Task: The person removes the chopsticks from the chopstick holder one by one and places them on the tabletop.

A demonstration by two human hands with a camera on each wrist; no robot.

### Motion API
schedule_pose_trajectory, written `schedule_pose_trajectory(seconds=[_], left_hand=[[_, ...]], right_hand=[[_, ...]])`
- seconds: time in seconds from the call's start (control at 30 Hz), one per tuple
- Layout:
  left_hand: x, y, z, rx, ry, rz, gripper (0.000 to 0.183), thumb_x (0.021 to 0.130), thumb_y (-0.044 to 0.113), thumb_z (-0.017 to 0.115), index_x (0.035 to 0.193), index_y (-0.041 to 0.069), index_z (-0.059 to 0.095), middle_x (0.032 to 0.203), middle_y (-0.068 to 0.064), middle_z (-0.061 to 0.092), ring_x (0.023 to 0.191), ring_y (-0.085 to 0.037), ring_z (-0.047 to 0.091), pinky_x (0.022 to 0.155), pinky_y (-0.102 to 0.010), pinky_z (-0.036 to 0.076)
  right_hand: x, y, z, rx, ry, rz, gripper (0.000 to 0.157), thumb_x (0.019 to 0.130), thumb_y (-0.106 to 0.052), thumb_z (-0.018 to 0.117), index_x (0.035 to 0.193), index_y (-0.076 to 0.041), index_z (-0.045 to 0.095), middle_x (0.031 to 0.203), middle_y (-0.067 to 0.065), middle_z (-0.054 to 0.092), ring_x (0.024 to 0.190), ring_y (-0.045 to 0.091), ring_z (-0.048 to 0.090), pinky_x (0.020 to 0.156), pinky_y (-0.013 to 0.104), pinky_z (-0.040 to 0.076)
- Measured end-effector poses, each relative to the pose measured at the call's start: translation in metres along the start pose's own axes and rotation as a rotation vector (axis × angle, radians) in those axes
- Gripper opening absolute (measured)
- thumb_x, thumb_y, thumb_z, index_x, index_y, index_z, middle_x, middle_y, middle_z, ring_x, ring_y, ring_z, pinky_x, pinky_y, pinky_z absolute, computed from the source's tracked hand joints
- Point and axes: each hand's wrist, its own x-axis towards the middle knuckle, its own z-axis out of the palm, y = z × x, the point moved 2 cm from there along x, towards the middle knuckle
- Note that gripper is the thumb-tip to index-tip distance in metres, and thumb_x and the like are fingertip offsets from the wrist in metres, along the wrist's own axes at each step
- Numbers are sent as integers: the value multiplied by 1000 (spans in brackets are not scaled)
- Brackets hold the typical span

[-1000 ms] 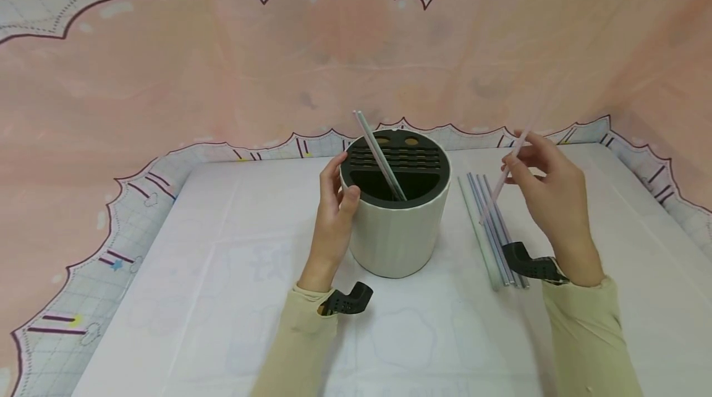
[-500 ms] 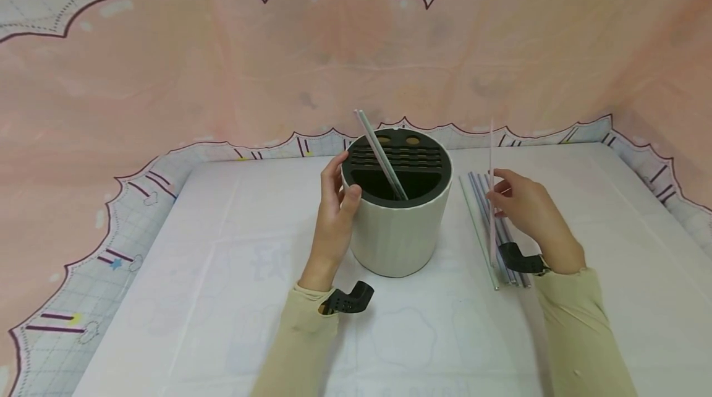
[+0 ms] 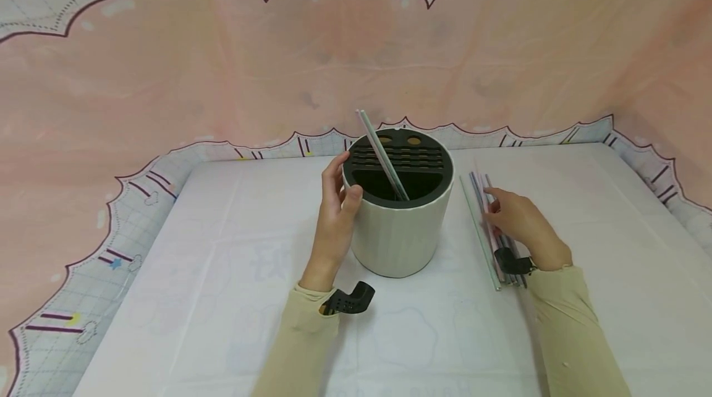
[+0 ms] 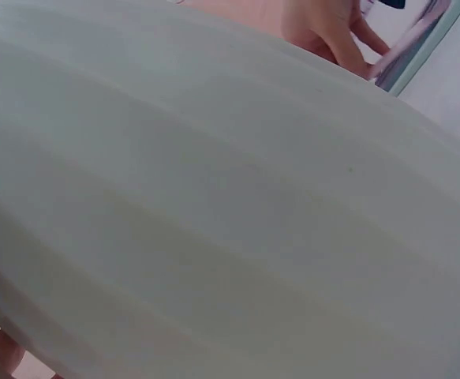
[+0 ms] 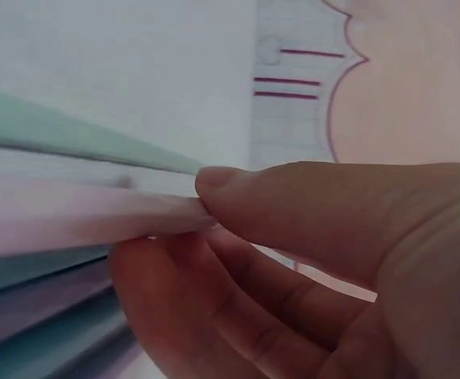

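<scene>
My left hand holds the near left side of a white round utensil holder, thumb at the rim of its black slotted lid. Two pale straws lean out of the lid's wide opening. To the right of the holder, my right hand pinches a pink straw between thumb and fingers. It lies low along several blue and purple straws, with a light green straw on their left. In the left wrist view the holder's ribbed wall hides most of the left hand.
A white cloth with faint prints covers the table. Behind it rises a peach backdrop with a scalloped, patterned border. Each wrist wears a black camera mount.
My right hand has moved down and left, bringing the pink straw from a raised tilt, through upright, down along the other straws. The left hand and the holder have stayed put.
</scene>
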Motion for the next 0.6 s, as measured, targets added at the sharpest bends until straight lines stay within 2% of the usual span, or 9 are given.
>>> schedule_pose_trajectory(seconds=[0.27,0.6], left_hand=[[0,0,0,-10,-6,21,66,79,68,41,135,38,23,142,17,18,131,-7,16,103,-45,17],[-1,-1,0,8,1,12,67,77,70,40,134,40,23,144,14,17,131,-7,16,103,-46,18]], right_hand=[[4,6,11,-84,43,-39,43,81,-5,58,120,9,46,74,9,54,58,17,49,54,31,39],[5,7,14,-92,53,-27,39,83,-10,57,118,5,50,82,13,56,62,20,51,56,33,41]])
